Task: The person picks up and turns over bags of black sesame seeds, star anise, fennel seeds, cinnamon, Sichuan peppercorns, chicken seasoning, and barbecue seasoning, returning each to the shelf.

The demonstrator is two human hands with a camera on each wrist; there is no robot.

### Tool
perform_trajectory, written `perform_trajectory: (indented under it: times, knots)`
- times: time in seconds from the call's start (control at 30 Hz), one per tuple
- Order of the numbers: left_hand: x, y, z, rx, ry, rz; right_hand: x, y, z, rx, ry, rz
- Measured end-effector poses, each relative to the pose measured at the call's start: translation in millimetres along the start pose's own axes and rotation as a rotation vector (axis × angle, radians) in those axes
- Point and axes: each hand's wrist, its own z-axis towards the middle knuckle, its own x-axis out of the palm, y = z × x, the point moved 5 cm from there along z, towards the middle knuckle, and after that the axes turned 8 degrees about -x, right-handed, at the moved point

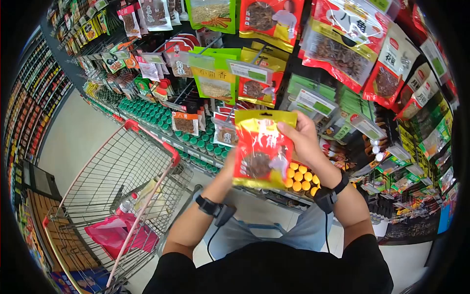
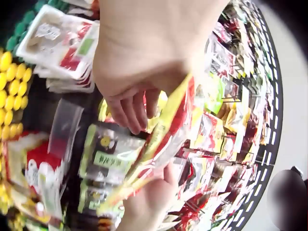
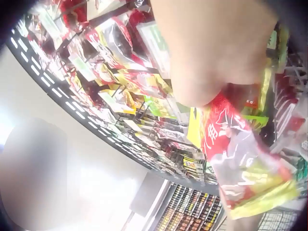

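Note:
A red and gold packet of star anise (image 1: 264,147) is held up in front of the person, its printed front toward the head camera. The right hand (image 1: 306,139) pinches its upper right corner, thumb on the front. Behind the packet's left edge is the left hand (image 1: 226,169), mostly covered by it in the head view. In the left wrist view, the left hand's fingers (image 2: 127,113) hang loosely bent beside the back of the packet, which appears nearly edge-on. The right wrist view has the packet (image 3: 236,159) hanging below the right hand (image 3: 216,62).
Hanging spice packets (image 1: 215,81) fill the rack ahead, above rows of green-capped jars (image 1: 147,112) and yellow-capped bottles (image 1: 301,179). A shopping cart (image 1: 112,196) stands at the left with a pink bag (image 1: 117,232) and a bottle (image 1: 128,203) inside.

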Motion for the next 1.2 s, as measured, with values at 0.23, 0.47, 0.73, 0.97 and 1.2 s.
perform_trajectory:
  times: [0.23,0.47,0.73,0.97,1.2]
  knots:
    - [34.2,-140.4,42.7,0.442,0.032,0.525,3.9,-23.5,61.3,-0.13,-0.097,-0.302]
    - [50.7,-175.5,63.9,0.708,-0.129,0.615,10.7,-30.4,87.3,-0.151,-0.19,-0.141]
    - [59.1,-184.6,79.6,0.734,-0.208,0.787,8.2,-32.6,107.8,-0.303,-0.278,-0.261]
    - [59.9,-186.2,88.1,0.693,-0.077,0.689,17.6,-23.9,116.5,-0.409,-0.361,-0.169]
    - [54.0,-183.8,92.9,0.646,-0.024,0.418,21.4,-13.3,116.6,-0.399,-0.39,-0.234]
